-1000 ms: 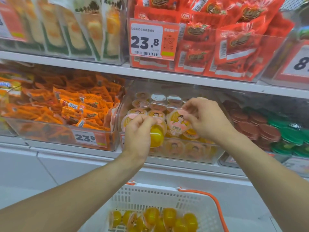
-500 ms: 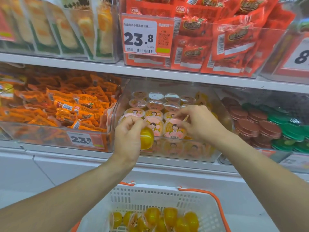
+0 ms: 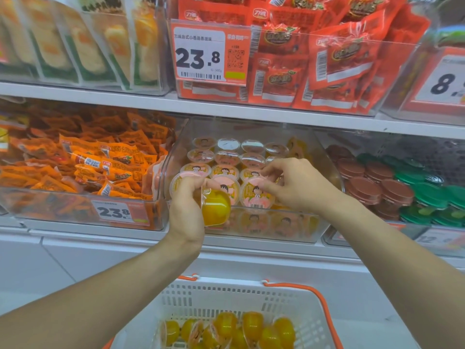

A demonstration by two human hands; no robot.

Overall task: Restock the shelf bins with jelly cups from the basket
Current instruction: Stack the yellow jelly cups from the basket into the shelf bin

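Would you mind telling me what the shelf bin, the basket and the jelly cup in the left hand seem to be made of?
Shelf bin: clear, glossy rigid plastic, probably acrylic; cups show through its front wall.
Basket: white matte moulded plastic with slotted walls and an orange handle.
Jelly cup, gripped by the left hand: thin clear plastic over yellow jelly; such cups in the bin have printed film lids.

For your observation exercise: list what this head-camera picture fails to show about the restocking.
- Basket: how many cups remain; the bottom edge cuts it off.
- Right hand: fingertip contact with the front jelly cup; the fingers hide it.
- Clear bin: lower layers blurred through its front wall.
- Left hand: its held jelly cup's lid is hidden.
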